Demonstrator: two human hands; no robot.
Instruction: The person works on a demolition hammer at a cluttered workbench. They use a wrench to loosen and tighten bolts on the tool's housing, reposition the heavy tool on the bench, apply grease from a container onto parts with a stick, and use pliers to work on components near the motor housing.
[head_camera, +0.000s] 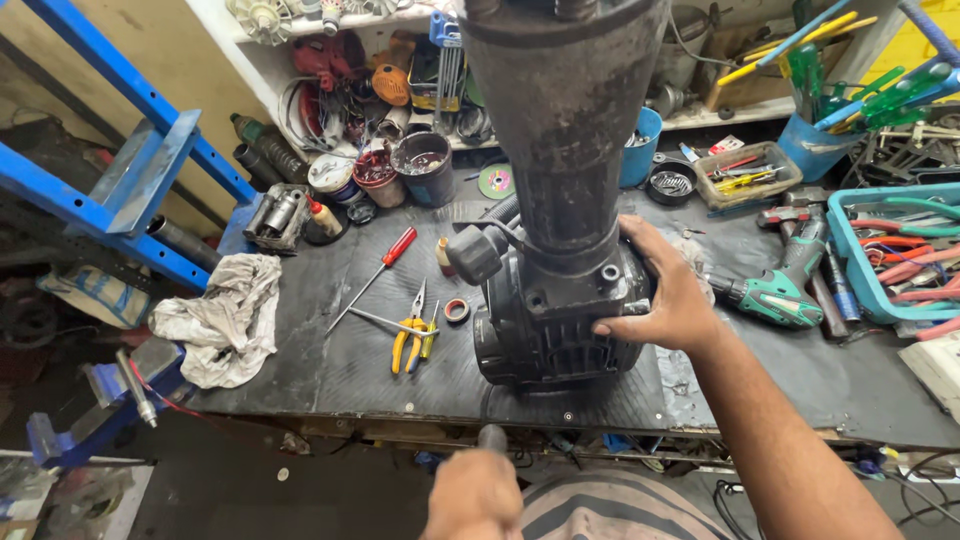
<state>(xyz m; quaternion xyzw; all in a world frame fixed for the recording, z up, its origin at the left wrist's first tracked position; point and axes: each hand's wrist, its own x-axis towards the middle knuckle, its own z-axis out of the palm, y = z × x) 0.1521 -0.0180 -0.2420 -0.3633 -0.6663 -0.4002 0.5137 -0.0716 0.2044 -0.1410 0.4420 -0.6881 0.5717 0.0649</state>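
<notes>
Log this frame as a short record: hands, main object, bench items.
main object: large black power tool with long tapered metal housing, standing upright on the black rubber-matted workbench
right hand: right hand grips the tool's lower body from the right side
left hand: left hand low at the bench edge, closed on a dark handle; what the handle belongs to is hidden
left of tool: red-handled screwdriver, yellow-handled pliers, crumpled grey rag
right of tool: green cordless drill

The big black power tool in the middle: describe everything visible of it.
The black power tool stands upright on the dark rubber mat, a ribbed, grimy housing below tapering into a long, dusty metal neck toward the camera. A round side knob sticks out left. The right hand grips its housing; the left hand holds a handle below.
</notes>
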